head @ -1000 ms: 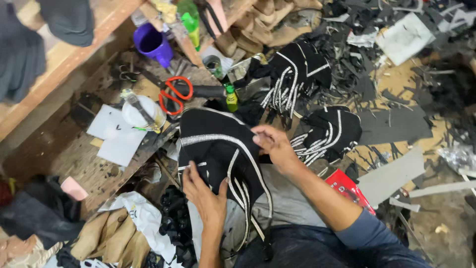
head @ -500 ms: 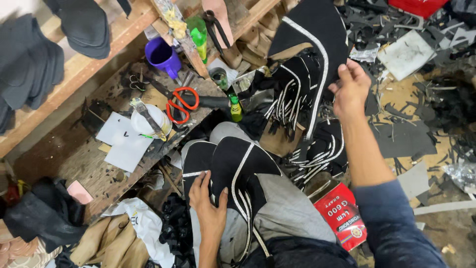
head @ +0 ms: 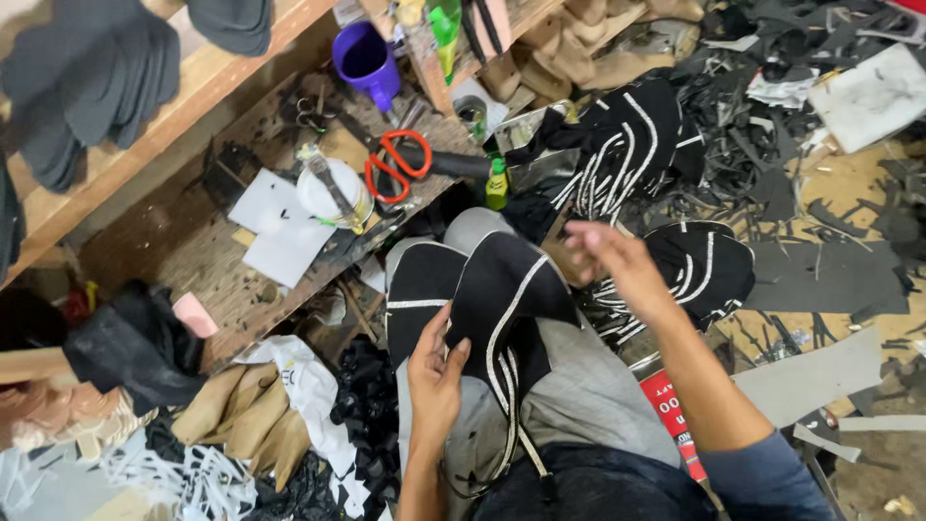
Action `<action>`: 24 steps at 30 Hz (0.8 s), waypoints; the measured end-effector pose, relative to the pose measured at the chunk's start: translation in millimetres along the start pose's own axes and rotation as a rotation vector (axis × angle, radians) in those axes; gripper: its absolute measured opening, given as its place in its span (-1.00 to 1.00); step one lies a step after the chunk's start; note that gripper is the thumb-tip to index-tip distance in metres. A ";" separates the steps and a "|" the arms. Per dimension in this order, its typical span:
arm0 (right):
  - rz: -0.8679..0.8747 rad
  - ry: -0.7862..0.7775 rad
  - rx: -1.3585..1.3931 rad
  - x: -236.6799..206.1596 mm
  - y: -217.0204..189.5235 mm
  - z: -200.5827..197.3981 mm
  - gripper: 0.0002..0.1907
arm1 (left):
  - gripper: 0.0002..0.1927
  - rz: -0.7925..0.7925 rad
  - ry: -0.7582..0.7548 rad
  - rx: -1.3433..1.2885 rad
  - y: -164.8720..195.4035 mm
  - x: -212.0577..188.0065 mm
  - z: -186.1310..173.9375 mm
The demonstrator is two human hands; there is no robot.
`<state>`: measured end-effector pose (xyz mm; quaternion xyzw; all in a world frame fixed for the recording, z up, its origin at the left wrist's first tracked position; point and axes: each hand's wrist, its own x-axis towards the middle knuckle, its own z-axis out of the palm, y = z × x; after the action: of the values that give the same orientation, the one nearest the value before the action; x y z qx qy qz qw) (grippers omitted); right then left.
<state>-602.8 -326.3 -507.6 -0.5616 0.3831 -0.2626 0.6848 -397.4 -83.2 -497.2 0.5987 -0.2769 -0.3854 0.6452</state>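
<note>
fabric pieces, black with white stripes, lie across my lap: my left hand (head: 436,378) pinches the near edge of the black striped upper piece (head: 506,299) on my grey-trousered knee, thumb on top and fingers curled under it, so that grip is closed on the piece. a second black piece (head: 422,289) lies just beside it to the left, touching it. my right hand (head: 610,259) hangs over the right edge of the knee, blurred, fingers loosely spread and holding nothing. beyond it a pile of striped pieces (head: 627,145) sits on the floor near the bench, and another stack (head: 702,268) lies just right of my right hand. on the wooden bench (head: 183,260) ahead lie red-handled scissors (head: 395,164), a purple cup (head: 365,60), a small green and yellow bottle (head: 497,185) and white paper sheets (head: 275,232). black scraps (head: 772,87) cover the floor to the right, and a red box (head: 675,420) shows beside my right forearm.
</note>
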 end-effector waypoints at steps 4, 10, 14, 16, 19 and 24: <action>0.044 -0.185 -0.167 -16.3 -8.4 23.5 -0.64 | -0.43 0.031 -0.009 0.020 9.8 6.0 1.6; 0.070 -0.076 -0.143 -19.9 -9.4 19.4 -0.74 | -0.43 -0.058 0.103 0.005 13.9 6.0 3.5; 0.082 0.061 0.240 -26.5 -30.0 10.1 -0.79 | -0.45 0.012 0.117 0.377 17.7 5.7 -0.1; -0.054 0.071 0.418 -28.1 -51.8 -0.4 -0.82 | -0.47 -0.012 0.048 0.532 21.4 5.1 2.8; -0.193 0.158 0.502 -28.1 -86.8 -18.3 -0.81 | -0.46 0.248 0.019 0.845 26.1 3.1 14.7; -0.371 0.307 0.462 -22.5 -114.6 -59.5 -0.86 | -0.53 0.085 0.136 0.613 28.1 0.5 16.4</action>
<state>-656.2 -368.8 -395.7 -0.4058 0.3034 -0.5442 0.6687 -405.9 -93.2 -467.3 0.7777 -0.3610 -0.2156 0.4673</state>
